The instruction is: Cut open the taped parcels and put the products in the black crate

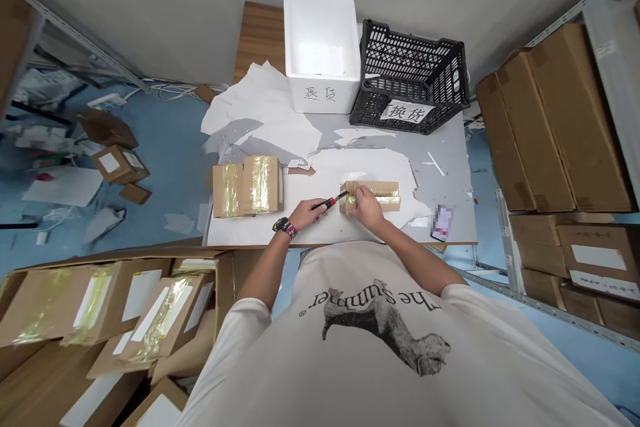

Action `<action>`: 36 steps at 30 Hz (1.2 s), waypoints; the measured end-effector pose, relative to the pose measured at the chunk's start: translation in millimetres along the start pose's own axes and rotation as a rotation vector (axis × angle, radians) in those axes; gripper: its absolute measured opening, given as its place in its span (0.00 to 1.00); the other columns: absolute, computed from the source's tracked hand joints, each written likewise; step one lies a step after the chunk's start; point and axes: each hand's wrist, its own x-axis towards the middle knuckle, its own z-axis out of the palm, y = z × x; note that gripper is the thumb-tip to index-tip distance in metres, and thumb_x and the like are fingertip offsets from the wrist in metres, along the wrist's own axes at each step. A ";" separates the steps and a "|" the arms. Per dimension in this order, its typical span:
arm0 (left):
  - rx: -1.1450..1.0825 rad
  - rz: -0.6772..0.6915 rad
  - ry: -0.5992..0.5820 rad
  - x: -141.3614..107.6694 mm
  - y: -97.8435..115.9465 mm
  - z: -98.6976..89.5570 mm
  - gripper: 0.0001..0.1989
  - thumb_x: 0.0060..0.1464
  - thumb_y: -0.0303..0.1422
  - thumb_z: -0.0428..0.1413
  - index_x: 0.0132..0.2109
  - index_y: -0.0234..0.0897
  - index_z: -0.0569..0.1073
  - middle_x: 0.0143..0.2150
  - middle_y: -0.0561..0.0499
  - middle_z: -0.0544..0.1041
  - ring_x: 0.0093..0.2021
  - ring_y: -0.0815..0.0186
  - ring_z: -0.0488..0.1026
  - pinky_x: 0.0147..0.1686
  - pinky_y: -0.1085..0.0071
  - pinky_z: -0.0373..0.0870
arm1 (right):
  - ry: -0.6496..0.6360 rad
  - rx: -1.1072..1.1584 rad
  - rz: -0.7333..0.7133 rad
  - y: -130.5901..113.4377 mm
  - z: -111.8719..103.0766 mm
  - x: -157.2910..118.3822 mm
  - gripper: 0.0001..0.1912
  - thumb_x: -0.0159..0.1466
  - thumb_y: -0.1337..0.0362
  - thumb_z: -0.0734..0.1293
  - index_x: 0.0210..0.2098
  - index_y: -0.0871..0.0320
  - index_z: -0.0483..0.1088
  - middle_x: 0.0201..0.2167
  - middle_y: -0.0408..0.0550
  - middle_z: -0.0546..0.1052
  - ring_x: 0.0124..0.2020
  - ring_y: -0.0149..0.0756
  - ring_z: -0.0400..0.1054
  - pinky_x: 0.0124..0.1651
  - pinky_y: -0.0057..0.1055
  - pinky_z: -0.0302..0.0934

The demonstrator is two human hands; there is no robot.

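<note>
My left hand [307, 215] is closed around a red and black utility knife [329, 203]. The knife's tip points right and meets the left end of a small cardboard box [388, 189]. Shiny yellowish tape runs along this box, which lies on the white-covered table. My right hand [367, 207] rests over the box's left part, its fingers bent and pressed on the cardboard. I cannot tell whether the blade has gone into the tape. To the left of my left hand stand two taped cardboard boxes [261, 184], side by side.
Behind are a white foam box [324, 93] and a black plastic crate [410, 113], both with handwritten labels. A phone [442, 223] lies at the table's right. Large cartons [545, 127] fill the right shelf. A big carton of taped parcels [145, 307] stands at lower left.
</note>
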 end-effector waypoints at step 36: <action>0.255 -0.012 -0.238 17.7 22.5 3.8 0.23 0.67 0.55 0.58 0.44 0.39 0.82 0.24 0.54 0.75 0.23 0.65 0.69 0.26 0.68 0.63 | 0.071 -0.067 -0.104 24.4 5.1 5.0 0.24 0.62 0.56 0.85 0.48 0.52 0.72 0.50 0.55 0.82 0.56 0.57 0.77 0.72 0.58 0.68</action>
